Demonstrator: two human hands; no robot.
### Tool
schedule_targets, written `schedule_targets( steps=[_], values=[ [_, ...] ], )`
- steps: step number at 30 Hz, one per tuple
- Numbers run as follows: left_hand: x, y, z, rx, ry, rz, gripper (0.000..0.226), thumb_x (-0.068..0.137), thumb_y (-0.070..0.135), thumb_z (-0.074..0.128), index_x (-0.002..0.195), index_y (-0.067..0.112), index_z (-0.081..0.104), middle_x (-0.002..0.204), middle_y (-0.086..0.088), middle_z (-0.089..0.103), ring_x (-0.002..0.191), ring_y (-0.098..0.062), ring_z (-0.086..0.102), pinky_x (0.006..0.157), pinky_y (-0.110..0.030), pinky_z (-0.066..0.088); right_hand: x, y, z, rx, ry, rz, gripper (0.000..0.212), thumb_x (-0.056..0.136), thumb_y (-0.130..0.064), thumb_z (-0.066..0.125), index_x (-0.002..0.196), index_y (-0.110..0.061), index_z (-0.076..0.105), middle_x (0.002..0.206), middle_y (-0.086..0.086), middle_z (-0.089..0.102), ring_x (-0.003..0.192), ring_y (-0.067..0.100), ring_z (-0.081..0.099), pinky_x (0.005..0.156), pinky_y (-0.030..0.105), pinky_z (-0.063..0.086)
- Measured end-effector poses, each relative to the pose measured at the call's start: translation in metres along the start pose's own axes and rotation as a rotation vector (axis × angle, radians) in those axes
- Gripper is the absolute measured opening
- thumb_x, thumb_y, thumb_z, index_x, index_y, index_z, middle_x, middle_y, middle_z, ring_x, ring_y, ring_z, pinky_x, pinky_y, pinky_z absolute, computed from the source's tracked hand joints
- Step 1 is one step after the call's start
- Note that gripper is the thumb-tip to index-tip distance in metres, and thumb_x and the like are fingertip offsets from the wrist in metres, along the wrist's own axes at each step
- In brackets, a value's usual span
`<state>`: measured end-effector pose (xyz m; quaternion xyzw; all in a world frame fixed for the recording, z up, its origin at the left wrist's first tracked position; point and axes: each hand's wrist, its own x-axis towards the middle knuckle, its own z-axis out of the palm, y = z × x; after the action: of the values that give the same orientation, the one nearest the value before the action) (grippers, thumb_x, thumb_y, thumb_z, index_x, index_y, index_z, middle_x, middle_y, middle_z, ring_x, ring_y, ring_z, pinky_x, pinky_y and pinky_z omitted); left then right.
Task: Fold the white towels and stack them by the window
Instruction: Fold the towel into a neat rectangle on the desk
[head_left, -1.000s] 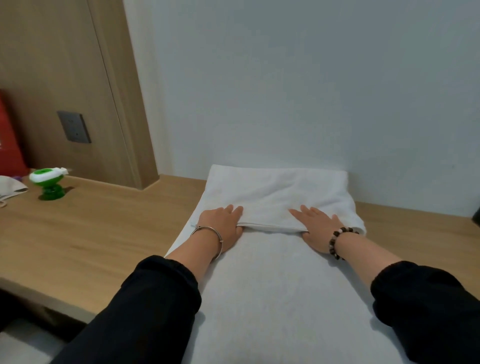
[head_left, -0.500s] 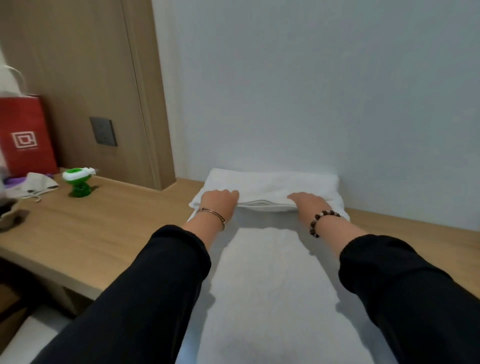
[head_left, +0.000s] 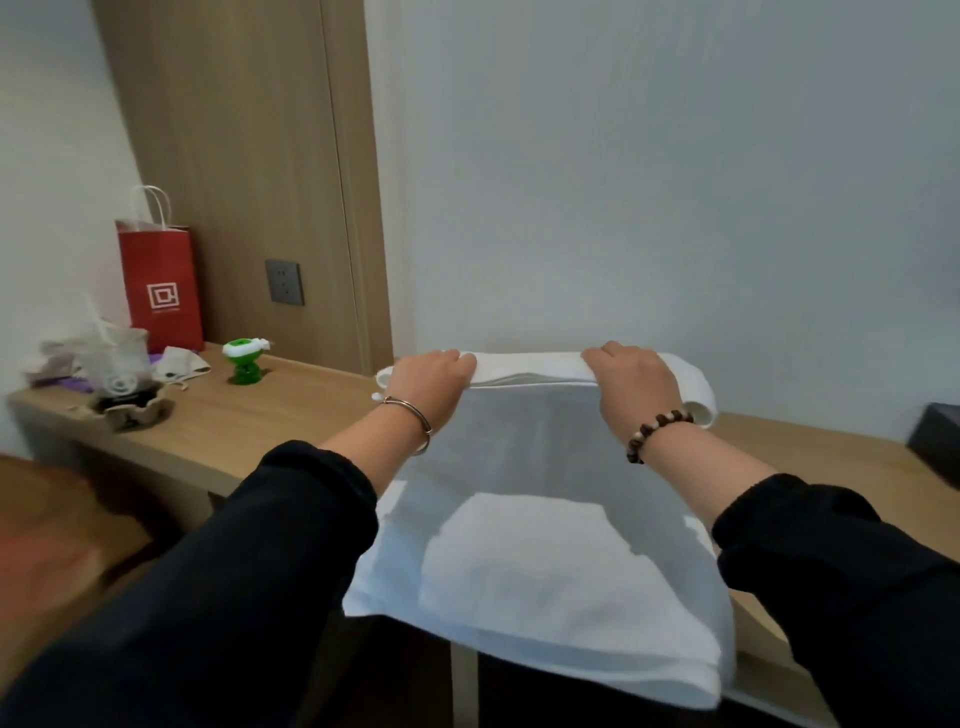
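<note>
Hands in black sleeves held the white towel (head_left: 545, 519) up before the pale wall. Its folded top edge was raised above the worktop (head_left: 249, 415), while its lower part lay on the wood and overhung the near edge. The left hand (head_left: 434, 382) had its grip curled over the fold near the left end, fingers wrapped round the cloth. The right hand (head_left: 636, 387) gripped the same fold towards the right end, and the rolled end stuck out beyond it. A metal bangle (head_left: 415, 415) circled the left wrist and a beaded bracelet (head_left: 657, 431) the right. Far left on the worktop stood a red paper bag (head_left: 161, 286), with a small green toy (head_left: 244, 361) near it.
</note>
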<state>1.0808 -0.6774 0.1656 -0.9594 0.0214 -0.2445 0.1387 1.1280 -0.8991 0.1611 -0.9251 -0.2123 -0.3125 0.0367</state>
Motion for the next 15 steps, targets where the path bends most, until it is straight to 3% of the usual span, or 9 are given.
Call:
schedule_targets(
  steps=[3, 5, 7, 9, 11, 15],
  values=[
    [-0.04, 0.002, -0.007, -0.006, 0.01, 0.037, 0.033, 0.083, -0.007, 0.039, 0.109, 0.011, 0.049, 0.105, -0.007, 0.055, 0.096, -0.027, 0.055, 0.059, -0.033, 0.031, -0.039, -0.014, -0.014, 0.013, -0.009, -0.016, 0.045, 0.077, 0.01, 0.042, 0.114, -0.009, 0.059, 0.111, 0.013, 0.061, 0.103, 0.034, 0.056, 0.095, 0.044, 0.037],
    [-0.069, 0.003, 0.003, -0.053, -0.063, 0.037, 0.033, 0.084, -0.003, 0.041, 0.111, 0.014, 0.052, 0.108, -0.005, 0.056, 0.1, -0.026, 0.056, 0.063, -0.032, 0.036, -0.073, -0.022, -0.011, -0.006, -0.182, 0.001, 0.049, 0.083, 0.003, 0.042, 0.127, -0.016, 0.051, 0.128, 0.008, 0.054, 0.121, 0.028, 0.048, 0.108, 0.046, 0.028],
    [-0.094, 0.003, 0.027, -0.132, -0.284, 0.065, 0.039, 0.091, 0.007, 0.041, 0.128, 0.018, 0.048, 0.131, -0.004, 0.049, 0.122, -0.024, 0.049, 0.086, -0.034, 0.045, -0.109, -0.027, 0.002, 0.028, -0.445, 0.049, 0.053, 0.092, -0.008, 0.04, 0.143, -0.023, 0.033, 0.15, 0.005, 0.032, 0.141, 0.023, 0.024, 0.114, 0.054, 0.011],
    [-0.111, 0.002, 0.051, -0.213, -0.49, 0.113, 0.054, 0.098, 0.02, 0.043, 0.149, 0.023, 0.026, 0.157, 0.0, 0.021, 0.143, -0.019, 0.021, 0.114, -0.036, 0.025, -0.133, -0.029, 0.016, 0.067, -0.629, 0.074, 0.059, 0.099, -0.025, 0.039, 0.151, -0.03, 0.013, 0.16, 0.001, 0.006, 0.147, 0.022, 0.002, 0.114, 0.061, 0.004],
    [-0.113, 0.001, 0.065, -0.278, -0.497, 0.11, 0.061, 0.099, 0.031, 0.043, 0.152, 0.028, 0.013, 0.16, 0.006, 0.005, 0.147, -0.015, 0.007, 0.119, -0.035, 0.012, -0.139, -0.026, 0.027, 0.103, -0.643, 0.082, 0.063, 0.099, -0.032, 0.04, 0.152, -0.033, 0.006, 0.161, -0.002, -0.002, 0.147, 0.02, -0.004, 0.114, 0.061, 0.002],
    [-0.1, 0.005, 0.074, -0.302, -0.466, 0.08, 0.062, 0.098, 0.041, 0.04, 0.152, 0.03, 0.011, 0.16, 0.006, 0.003, 0.147, -0.017, 0.004, 0.118, -0.04, 0.01, -0.121, -0.011, 0.042, 0.156, -0.63, 0.047, 0.063, 0.099, -0.029, 0.041, 0.152, -0.034, 0.007, 0.161, -0.004, -0.002, 0.147, 0.018, -0.005, 0.115, 0.059, 0.0]
  ],
)
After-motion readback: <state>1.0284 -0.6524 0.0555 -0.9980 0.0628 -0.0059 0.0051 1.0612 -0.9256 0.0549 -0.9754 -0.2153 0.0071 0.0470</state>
